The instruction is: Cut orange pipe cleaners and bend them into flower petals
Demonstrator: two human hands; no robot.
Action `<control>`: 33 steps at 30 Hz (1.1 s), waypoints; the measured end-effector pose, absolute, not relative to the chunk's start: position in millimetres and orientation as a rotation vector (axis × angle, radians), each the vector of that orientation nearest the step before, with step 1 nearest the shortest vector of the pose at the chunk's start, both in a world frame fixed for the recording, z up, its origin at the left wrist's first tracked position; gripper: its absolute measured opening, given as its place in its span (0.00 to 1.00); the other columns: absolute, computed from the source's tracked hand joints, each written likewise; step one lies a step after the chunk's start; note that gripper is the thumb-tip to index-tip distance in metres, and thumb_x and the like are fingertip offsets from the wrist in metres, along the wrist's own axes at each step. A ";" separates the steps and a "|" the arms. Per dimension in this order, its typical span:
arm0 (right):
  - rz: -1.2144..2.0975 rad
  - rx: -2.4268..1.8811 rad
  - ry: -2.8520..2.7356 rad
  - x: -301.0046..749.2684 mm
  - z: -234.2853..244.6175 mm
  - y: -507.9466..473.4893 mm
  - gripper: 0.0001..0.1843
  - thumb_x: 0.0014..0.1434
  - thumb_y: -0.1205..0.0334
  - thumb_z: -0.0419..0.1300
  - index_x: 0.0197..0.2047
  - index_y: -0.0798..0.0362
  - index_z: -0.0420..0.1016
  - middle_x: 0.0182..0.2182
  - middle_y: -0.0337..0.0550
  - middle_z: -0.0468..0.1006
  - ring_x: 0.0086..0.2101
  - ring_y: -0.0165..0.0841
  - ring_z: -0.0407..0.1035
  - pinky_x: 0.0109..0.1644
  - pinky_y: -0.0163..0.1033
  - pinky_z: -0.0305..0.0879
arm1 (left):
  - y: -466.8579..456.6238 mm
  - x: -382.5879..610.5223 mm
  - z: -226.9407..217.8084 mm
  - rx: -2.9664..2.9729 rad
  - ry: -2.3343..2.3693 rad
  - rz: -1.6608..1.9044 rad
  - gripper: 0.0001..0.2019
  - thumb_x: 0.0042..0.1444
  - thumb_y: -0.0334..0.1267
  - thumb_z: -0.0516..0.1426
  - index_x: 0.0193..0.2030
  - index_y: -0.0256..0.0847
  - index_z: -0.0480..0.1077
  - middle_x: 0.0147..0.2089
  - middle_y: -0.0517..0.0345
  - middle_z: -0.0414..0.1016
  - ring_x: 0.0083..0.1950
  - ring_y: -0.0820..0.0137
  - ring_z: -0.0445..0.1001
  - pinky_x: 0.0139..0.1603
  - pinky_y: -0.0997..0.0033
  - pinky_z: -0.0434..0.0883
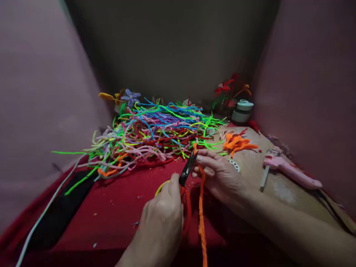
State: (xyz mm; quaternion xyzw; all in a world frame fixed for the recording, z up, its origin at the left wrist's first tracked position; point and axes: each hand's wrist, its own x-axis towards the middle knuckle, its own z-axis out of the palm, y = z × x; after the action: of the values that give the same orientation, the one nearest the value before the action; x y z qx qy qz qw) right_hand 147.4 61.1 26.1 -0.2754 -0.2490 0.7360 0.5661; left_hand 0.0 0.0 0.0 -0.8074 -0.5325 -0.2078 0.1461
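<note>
My left hand (162, 218) is closed round the red handles of black-jawed pliers (187, 168), whose jaws point up and right at the tip of an orange pipe cleaner (202, 218). My right hand (221, 174) pinches that orange pipe cleaner near its top end; the stem runs down toward me between both hands. A yellow loop (161, 187) peeks out beside my left thumb.
A big tangled heap of coloured pipe cleaners (155, 131) lies behind on the red cloth (111, 207). Cut orange pieces (237, 144) and a pink glue gun (289, 171) rest on the board at right. Finished pipe-cleaner flowers (226, 88) and a small jar (242, 110) stand at the back.
</note>
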 end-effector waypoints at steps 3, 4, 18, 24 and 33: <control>1.704 -0.646 -0.618 147.9 24.7 58.5 0.08 0.40 0.70 0.67 0.28 0.56 0.75 0.25 0.36 0.75 0.23 0.25 0.67 0.27 0.31 0.64 | 0.3 -0.7 -2.0 -2.301 -1.562 -0.567 0.21 0.50 0.21 0.46 0.52 0.28 0.60 0.34 0.47 0.76 0.33 0.64 0.78 0.29 0.68 0.76; 1.696 -0.647 -0.626 147.8 24.4 58.1 0.08 0.40 0.70 0.67 0.27 0.56 0.75 0.25 0.36 0.75 0.23 0.25 0.67 0.27 0.31 0.64 | 0.4 -0.8 -2.8 -2.299 -1.571 -0.556 0.21 0.50 0.21 0.46 0.52 0.28 0.60 0.34 0.47 0.76 0.33 0.64 0.78 0.30 0.68 0.76; 1.627 -0.686 -0.624 145.4 22.5 59.0 0.09 0.38 0.70 0.69 0.26 0.55 0.76 0.23 0.37 0.76 0.26 0.25 0.67 0.32 0.32 0.62 | 0.4 2.6 -4.9 -2.348 -1.636 -0.466 0.19 0.55 0.24 0.44 0.53 0.28 0.61 0.34 0.49 0.73 0.30 0.68 0.76 0.28 0.70 0.75; 1.623 -0.710 -0.665 145.2 19.5 60.5 0.10 0.38 0.68 0.69 0.27 0.54 0.76 0.24 0.36 0.74 0.24 0.24 0.65 0.30 0.32 0.59 | -0.5 5.8 0.7 -2.451 -1.678 -0.480 0.19 0.58 0.26 0.43 0.55 0.30 0.59 0.36 0.48 0.73 0.34 0.69 0.76 0.33 0.71 0.75; 1.562 -0.732 -0.745 146.4 19.0 60.7 0.10 0.39 0.67 0.69 0.28 0.55 0.75 0.22 0.34 0.71 0.22 0.22 0.61 0.27 0.30 0.56 | -0.8 0.6 -3.5 -2.456 -1.737 -0.512 0.20 0.56 0.26 0.44 0.56 0.30 0.58 0.37 0.46 0.75 0.36 0.67 0.77 0.35 0.69 0.75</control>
State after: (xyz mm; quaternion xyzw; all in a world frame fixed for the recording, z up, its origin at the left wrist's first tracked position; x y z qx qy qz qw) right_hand 146.4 60.7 19.0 -0.3143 -0.3203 0.6711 0.5902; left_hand 0.6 -0.8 -3.5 -0.8041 -0.5686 -0.1676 0.0452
